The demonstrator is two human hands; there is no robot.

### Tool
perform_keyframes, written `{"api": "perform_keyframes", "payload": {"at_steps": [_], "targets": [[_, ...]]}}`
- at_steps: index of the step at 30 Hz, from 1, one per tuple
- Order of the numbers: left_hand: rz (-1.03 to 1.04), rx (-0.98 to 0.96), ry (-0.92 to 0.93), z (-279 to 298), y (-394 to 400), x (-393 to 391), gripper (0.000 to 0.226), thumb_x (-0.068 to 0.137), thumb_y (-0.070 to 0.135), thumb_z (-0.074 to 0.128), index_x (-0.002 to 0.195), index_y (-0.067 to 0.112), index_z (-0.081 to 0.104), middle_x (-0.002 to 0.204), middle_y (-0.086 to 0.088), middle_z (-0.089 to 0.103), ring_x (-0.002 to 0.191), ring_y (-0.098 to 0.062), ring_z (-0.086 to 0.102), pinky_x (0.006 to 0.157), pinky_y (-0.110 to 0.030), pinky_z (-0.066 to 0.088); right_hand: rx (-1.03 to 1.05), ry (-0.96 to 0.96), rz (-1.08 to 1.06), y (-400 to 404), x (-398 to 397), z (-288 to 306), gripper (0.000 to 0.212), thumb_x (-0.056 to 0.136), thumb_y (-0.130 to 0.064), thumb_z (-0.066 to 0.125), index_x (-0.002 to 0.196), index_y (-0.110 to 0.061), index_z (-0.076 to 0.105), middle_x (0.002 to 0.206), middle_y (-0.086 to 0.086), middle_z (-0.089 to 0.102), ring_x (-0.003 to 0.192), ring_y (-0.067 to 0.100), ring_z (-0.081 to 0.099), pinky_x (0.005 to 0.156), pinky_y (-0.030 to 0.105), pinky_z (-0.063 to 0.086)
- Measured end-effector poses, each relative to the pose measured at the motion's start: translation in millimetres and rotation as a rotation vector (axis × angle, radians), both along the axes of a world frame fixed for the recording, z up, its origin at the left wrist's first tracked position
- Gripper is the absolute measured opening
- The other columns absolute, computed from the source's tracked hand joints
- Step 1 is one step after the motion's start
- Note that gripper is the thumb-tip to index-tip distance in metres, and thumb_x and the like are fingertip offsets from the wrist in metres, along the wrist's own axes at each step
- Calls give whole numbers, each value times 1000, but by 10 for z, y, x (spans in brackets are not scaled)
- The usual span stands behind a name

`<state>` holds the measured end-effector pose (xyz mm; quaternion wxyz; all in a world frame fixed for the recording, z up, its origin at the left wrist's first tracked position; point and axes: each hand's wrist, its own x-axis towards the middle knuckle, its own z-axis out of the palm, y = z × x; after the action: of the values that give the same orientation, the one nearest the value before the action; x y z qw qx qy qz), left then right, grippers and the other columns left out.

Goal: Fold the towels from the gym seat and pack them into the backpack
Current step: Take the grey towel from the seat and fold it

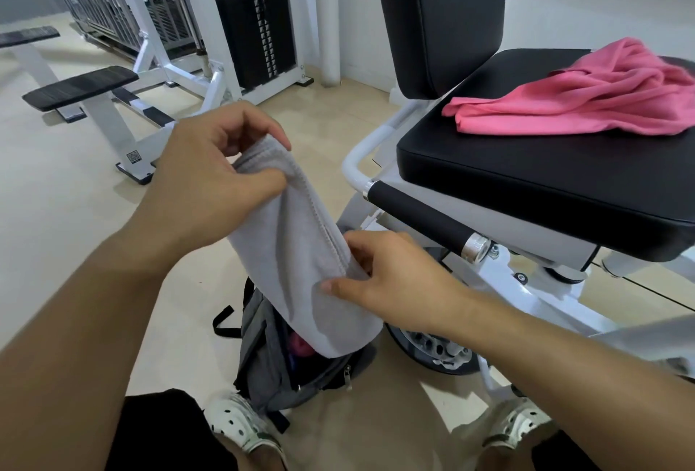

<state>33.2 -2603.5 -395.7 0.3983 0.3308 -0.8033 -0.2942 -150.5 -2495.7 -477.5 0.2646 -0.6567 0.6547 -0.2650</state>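
Both hands, left hand (210, 169) and right hand (391, 278), are pinching the folded grey towel (301, 263) with curled fingers above the open backpack (263, 357) (pink towel (586, 94) is lying at the gym seat's (526, 177) far edge).

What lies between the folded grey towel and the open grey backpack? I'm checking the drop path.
Nothing: in the head view the grey towel's lower end already overlaps the backpack's mouth.

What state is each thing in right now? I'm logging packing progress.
grey towel: folded, held over the bag
backpack: unzipped, open on the floor
pink towel: unfolded, crumpled on the seat
left hand: gripping towel top
right hand: pinching towel edge
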Motion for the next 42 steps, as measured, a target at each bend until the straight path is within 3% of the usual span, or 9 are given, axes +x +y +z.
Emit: {"api": "perform_keyframes", "payload": {"at_steps": [11,15,19,25,28,31,35,39,42], "targets": [[33,28,-15,-64,-35,-38,23,77,8,85,91,23,74,90,10,73,81,-8,64,77,-19,52,187,-77,48,-63,64,-402,38,97,-52,59,123,-25,55,117,-7,67,104,14,65,88,39,57],[148,79,12,-186,-201,39,19,81,18,84,85,33,72,84,16,70,70,1,58,66,-6,45,197,-61,10,-105,66,-505,28,104,-42,49,102,-16,58,100,5,69,92,23,65,83,48,55],[296,222,79,-376,-446,205,12,81,25,83,82,33,74,81,14,70,75,-7,57,72,-18,47,183,-29,-7,-55,32,-428,31,106,-38,47,78,-27,43,76,-6,54,68,10,52,61,29,43],[421,411,149,-662,-733,381,19,83,26,82,99,18,77,95,0,72,86,-10,63,82,-23,49,237,171,35,185,-12,75,13,103,-30,48,90,-27,49,83,-3,59,75,16,59,62,36,48],[419,538,188,-714,-760,331,9,86,28,80,88,22,74,90,6,69,84,-9,61,78,-21,46,199,264,-17,307,-100,577,12,101,-28,45,103,-34,55,85,-7,64,75,12,62,67,37,53],[405,585,233,-706,-730,223,17,92,26,74,77,25,66,81,9,63,75,-6,57,70,-19,43,89,366,-157,299,-319,969,10,100,-37,52,99,-36,63,85,-9,68,79,14,65,73,40,55],[301,704,287,-700,-708,79,11,97,31,67,89,23,65,97,-1,69,87,-18,64,78,-31,49,-19,223,-345,192,-765,1126,10,86,-41,75,81,-33,72,75,-11,72,64,2,66,61,29,53],[203,796,310,-697,-641,-79,10,98,26,65,99,16,66,96,-4,70,79,-17,63,69,-30,47,108,68,-374,243,-1129,929,14,76,-30,88,82,-24,77,78,-4,77,68,14,71,71,34,57],[213,789,302,-684,-636,-139,9,97,26,67,96,18,68,90,-1,71,74,-13,63,67,-29,46,183,27,-365,296,-1242,846,28,71,-35,90,78,-13,74,72,6,74,59,12,64,60,29,56]]}}
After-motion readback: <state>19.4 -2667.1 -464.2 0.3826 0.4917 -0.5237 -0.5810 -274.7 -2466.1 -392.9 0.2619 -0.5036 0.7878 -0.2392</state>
